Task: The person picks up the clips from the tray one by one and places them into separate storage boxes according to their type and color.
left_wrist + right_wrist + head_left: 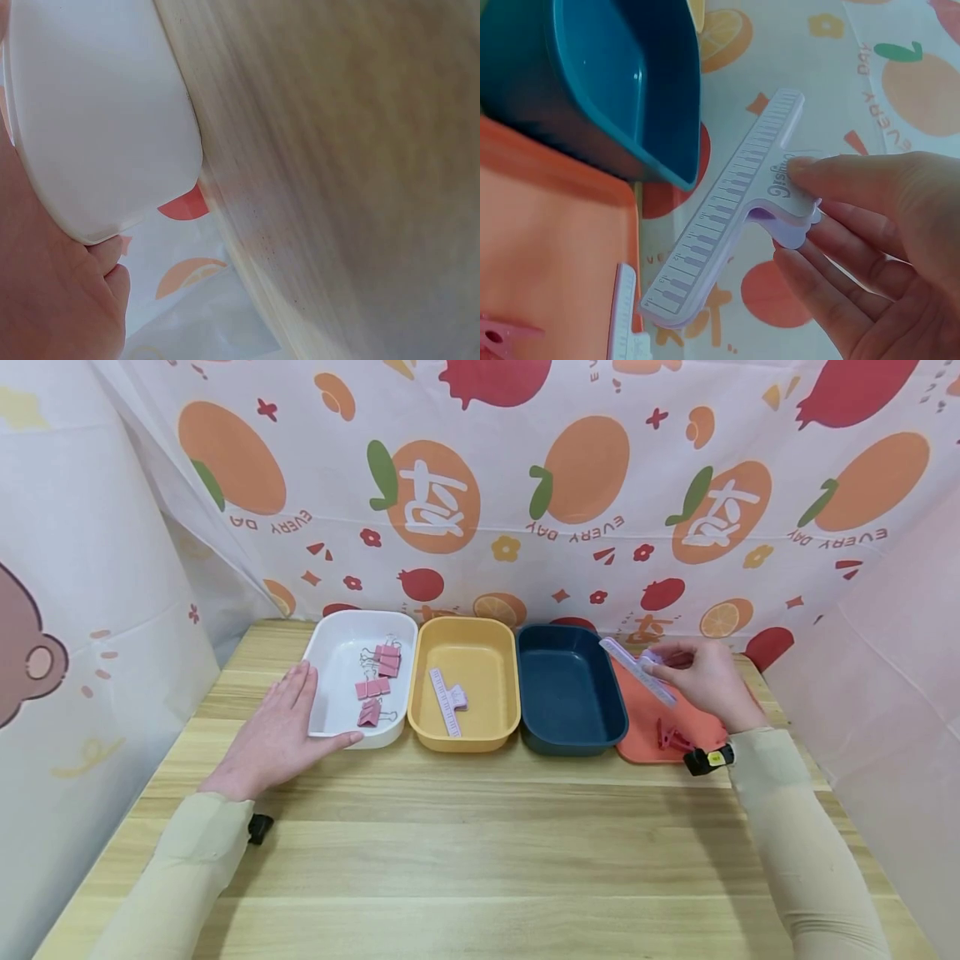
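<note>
On the table (465, 827), three tubs stand in a row with the middle tub (465, 695) holding a long clip (445, 702), binder clips (377, 681) in its left neighbour (330, 693), a tray (660, 727) rightmost.

Three tubs stand in a row: white (330, 647), yellow (465, 739), blue (573, 739). One orange tray (645, 727) lies at right. Two piano-key clips: one in the yellow tub (448, 700), one held (637, 671).

Yellow tray (424, 693), pink binder clips (372, 687), tablecloth backdrop (525, 485).
</note>
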### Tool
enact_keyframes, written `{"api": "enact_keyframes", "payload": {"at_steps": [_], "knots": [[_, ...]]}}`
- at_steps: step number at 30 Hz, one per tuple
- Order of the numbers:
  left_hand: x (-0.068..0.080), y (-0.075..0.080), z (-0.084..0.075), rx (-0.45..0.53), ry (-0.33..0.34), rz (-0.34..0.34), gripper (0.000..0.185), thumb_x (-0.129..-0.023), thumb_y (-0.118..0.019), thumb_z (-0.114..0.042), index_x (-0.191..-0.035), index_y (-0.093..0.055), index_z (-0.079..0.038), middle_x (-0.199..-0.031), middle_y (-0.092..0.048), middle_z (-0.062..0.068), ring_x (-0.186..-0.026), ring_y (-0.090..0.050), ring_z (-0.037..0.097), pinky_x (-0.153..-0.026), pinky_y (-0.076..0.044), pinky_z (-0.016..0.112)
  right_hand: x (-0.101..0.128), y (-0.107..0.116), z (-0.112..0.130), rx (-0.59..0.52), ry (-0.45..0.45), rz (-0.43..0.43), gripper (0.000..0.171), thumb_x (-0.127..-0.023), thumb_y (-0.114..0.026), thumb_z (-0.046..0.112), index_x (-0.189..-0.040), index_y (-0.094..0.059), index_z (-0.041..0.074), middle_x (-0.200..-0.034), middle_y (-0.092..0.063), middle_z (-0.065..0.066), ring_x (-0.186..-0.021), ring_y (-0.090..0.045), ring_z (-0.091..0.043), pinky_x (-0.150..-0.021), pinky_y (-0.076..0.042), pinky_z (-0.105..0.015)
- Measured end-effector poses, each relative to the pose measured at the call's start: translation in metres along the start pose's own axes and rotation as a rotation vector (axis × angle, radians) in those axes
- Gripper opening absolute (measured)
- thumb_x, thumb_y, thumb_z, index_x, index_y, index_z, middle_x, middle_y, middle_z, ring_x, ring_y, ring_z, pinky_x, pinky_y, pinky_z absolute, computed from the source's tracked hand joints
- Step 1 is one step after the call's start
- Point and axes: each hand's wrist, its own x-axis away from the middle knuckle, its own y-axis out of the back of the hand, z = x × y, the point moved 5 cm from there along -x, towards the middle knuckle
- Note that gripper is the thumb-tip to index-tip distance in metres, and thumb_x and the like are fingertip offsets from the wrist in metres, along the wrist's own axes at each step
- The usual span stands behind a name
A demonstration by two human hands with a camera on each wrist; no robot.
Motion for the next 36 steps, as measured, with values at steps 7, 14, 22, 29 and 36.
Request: {"api": "enact_keyframes", "payload": {"at_steps": [7, 14, 22, 29, 36], "knots": [[-0.002, 0.0, 0.0, -0.003, 0.0, 0.009, 0.122, -0.088, -0.058, -0.076, -0.158, -0.003, 0.008, -0.166, 0.0, 0.027, -0.152, -0.001, 0.043, -0.123, -0.004, 0.056, -0.001, -0.007, 0.009, -0.036, -0.001, -0.033, 0.032, -0.092, -0.079, 0.022, -0.119, -0.075, 0.005, -0.11, -0.072, -0.014, -0.089, -0.069, -0.027, -0.068, -0.051, -0.012], [-0.002, 0.0, 0.001, -0.014, 0.002, 0.017, 0.123, -0.088, -0.057, -0.076, -0.158, -0.004, 0.009, -0.166, 0.0, 0.027, -0.153, -0.001, 0.042, -0.123, -0.003, 0.054, -0.003, -0.014, 0.017, -0.057, -0.002, -0.023, 0.033, -0.093, -0.078, 0.024, -0.122, -0.074, 0.007, -0.113, -0.071, -0.013, -0.091, -0.068, -0.026, -0.072, -0.054, -0.016], [-0.002, -0.001, 0.0, -0.037, 0.002, 0.035, 0.122, -0.088, -0.055, -0.077, -0.158, -0.004, 0.009, -0.166, 0.0, 0.028, -0.152, -0.002, 0.043, -0.122, -0.005, 0.056, -0.003, -0.022, 0.021, -0.062, 0.005, -0.009, 0.033, -0.093, -0.078, 0.023, -0.122, -0.074, 0.007, -0.112, -0.072, -0.012, -0.091, -0.069, -0.026, -0.076, -0.059, -0.028], [-0.003, 0.001, -0.001, -0.063, -0.011, 0.051, 0.122, -0.088, -0.053, -0.078, -0.157, -0.006, 0.011, -0.165, -0.001, 0.029, -0.152, -0.003, 0.044, -0.122, -0.005, 0.057, -0.003, -0.023, 0.022, -0.058, 0.008, -0.009, 0.033, -0.093, -0.078, 0.024, -0.122, -0.074, 0.008, -0.112, -0.072, -0.012, -0.092, -0.068, -0.026, -0.077, -0.058, -0.029], [-0.002, 0.002, 0.0, -0.08, -0.021, 0.061, 0.12, -0.089, -0.053, -0.077, -0.158, -0.006, 0.01, -0.165, -0.002, 0.029, -0.152, -0.002, 0.045, -0.122, -0.004, 0.057, -0.004, -0.025, 0.022, -0.066, 0.007, -0.007, 0.033, -0.093, -0.079, 0.025, -0.121, -0.074, 0.009, -0.113, -0.072, -0.011, -0.092, -0.069, -0.026, -0.077, -0.059, -0.03]]}}
